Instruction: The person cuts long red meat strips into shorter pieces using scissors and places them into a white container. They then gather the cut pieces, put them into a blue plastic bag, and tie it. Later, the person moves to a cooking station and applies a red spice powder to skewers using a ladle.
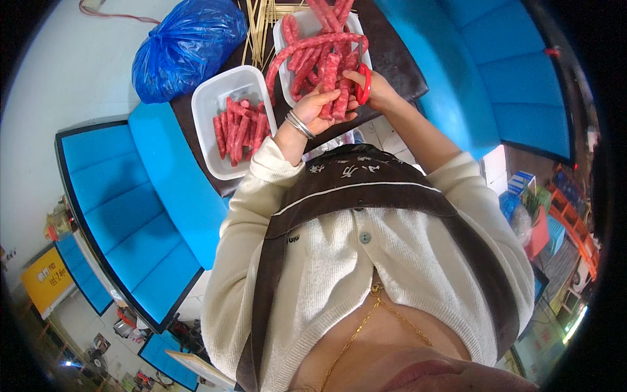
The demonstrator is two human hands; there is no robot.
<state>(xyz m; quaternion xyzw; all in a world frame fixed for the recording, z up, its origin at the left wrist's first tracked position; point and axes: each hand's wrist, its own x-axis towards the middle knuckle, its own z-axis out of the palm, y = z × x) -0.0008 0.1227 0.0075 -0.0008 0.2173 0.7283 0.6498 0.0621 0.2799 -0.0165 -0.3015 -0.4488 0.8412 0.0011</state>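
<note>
My left hand [319,110] is closed around several red, fat-flecked sausages [331,81], held upright over the near edge of the table. In my right hand [375,90] is a pair of red-handled scissors [366,81], its dark blades pointing away from me beside the sausages. Behind my hands, a white plastic tub [285,85] is heaped with long sausage links [313,49]. One link arches over that tub and hangs down its left side. To the left, a second white tub [207,98] holds shorter cut sausage pieces [241,130].
A tied blue plastic bag [189,49] stands at the far left. Thin bamboo sticks [258,32] lie between the bag and the right tub. The dark brown table [398,59] has blue padded benches on its left [163,170] and right [450,72].
</note>
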